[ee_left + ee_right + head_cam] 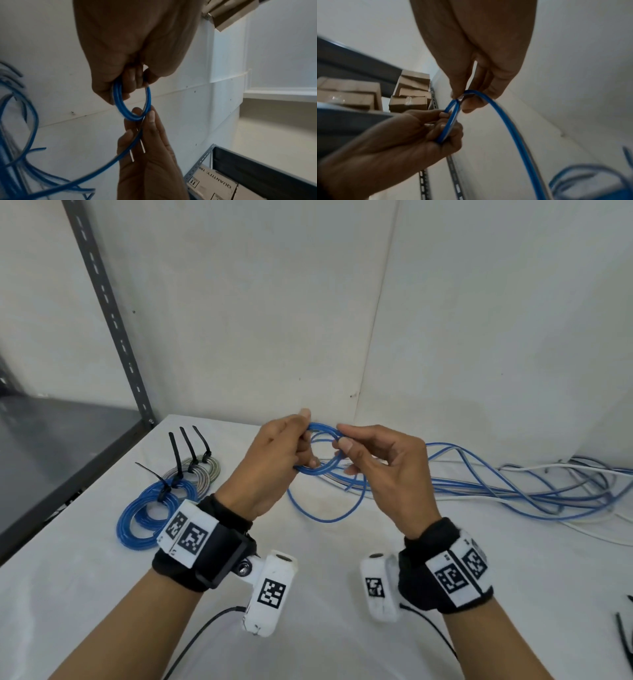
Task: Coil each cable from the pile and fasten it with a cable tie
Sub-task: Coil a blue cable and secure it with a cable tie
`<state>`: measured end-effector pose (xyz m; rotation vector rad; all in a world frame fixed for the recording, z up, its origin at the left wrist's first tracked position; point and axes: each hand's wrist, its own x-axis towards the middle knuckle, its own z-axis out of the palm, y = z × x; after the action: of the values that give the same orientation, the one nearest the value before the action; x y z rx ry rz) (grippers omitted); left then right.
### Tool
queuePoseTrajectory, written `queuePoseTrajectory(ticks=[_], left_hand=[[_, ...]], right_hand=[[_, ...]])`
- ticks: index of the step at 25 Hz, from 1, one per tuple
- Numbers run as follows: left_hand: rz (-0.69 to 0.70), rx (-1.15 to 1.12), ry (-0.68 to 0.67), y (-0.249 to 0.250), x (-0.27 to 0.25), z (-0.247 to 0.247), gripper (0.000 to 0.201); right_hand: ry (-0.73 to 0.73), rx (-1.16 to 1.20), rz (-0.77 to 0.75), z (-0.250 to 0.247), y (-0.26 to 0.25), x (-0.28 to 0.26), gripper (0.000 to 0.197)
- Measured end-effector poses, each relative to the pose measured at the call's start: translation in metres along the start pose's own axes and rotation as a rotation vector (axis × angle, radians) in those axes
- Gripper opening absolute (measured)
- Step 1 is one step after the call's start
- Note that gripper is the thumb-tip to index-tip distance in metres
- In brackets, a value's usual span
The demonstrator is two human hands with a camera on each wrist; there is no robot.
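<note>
Four tied coils [171, 487] lie on the bench [102, 594], both hands, left [270, 470] and right [383, 470], pinch a blue cable [320, 446] mid-coil above it, and the pile [531, 487] still waits untied.

Soft even light, blurred wrist views

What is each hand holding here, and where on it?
Left hand grips the blue cable's wound loops at their side; right hand pinches the strand feeding the loop's top.
</note>
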<state>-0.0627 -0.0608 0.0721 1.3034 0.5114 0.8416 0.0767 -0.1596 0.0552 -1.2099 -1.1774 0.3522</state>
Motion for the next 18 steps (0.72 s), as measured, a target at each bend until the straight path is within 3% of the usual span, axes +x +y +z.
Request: queuePoseTrajectory(ticks=[6, 10, 13, 16, 18], left_hand=[[0.036, -0.248, 0.148, 0.001, -0.002, 0.007, 0.038], [0.006, -0.263, 0.124, -0.003, 0.0, 0.008, 0.039], [-0.056, 0.001, -0.013, 0.003, 0.002, -0.003, 0.043], [0.105, 0.477, -0.257, 0.002, -0.002, -0.015, 0.04], [0.227, 0.64, -0.334, 0.001, -0.005, -0.018, 0.028]], right_hand=[[0.244, 0.348, 0.131, 0.041, 0.007, -0.015, 0.019], [0.295, 0.291, 0.108, 0.033, 0.006, -0.011, 0.014], [0.122, 0.151, 0.059, 0.009, 0.004, -0.002, 0.009], [-0.087, -0.09, 0.006, -0.01, 0.0, 0.004, 0.008], [-0.128, -0.175, -0.006, -0.016, -0.004, 0.004, 0.007]])
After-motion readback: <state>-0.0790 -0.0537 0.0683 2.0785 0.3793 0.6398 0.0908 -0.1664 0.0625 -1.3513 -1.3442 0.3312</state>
